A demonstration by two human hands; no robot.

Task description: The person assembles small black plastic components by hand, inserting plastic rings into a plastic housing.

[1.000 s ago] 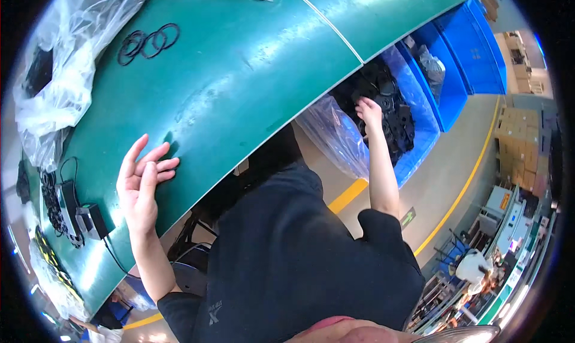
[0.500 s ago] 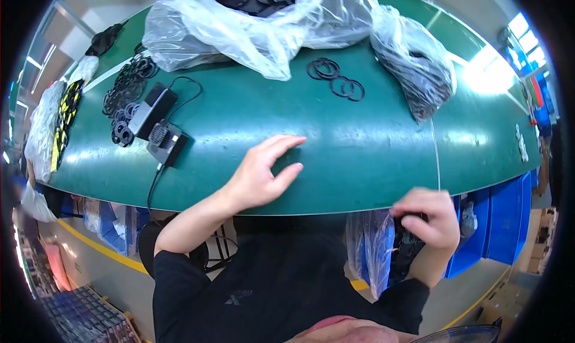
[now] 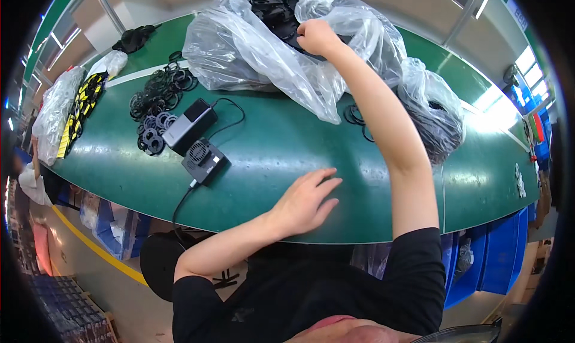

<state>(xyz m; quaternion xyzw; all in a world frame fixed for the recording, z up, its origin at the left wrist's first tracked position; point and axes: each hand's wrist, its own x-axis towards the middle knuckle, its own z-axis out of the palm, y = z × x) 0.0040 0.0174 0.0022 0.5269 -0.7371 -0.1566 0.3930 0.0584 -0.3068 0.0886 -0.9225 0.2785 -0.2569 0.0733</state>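
My right hand (image 3: 317, 37) reaches to the far side of the table, into the mouth of a large clear plastic bag (image 3: 239, 49). Its fingers are curled down at the flat black parts (image 3: 278, 18) inside; what they grip, if anything, is hidden. My left hand (image 3: 304, 204) rests open over the green table (image 3: 257, 181) near its front edge, fingers spread and holding nothing. Beyond my right forearm, a few black rings (image 3: 354, 115) lie partly covered from view.
Left of centre stand two dark box-shaped devices (image 3: 191, 127) with cables, beside a pile of black rings (image 3: 159, 97). A second plastic bag (image 3: 434, 118) of dark parts lies at the right. Black-and-yellow strips (image 3: 82, 112) lie far left. Blue bins (image 3: 485, 253) sit below the table.
My right hand has gone from the bins below the front edge up and across to the large bag. My left hand has shifted right, staying open. The head view has also moved.
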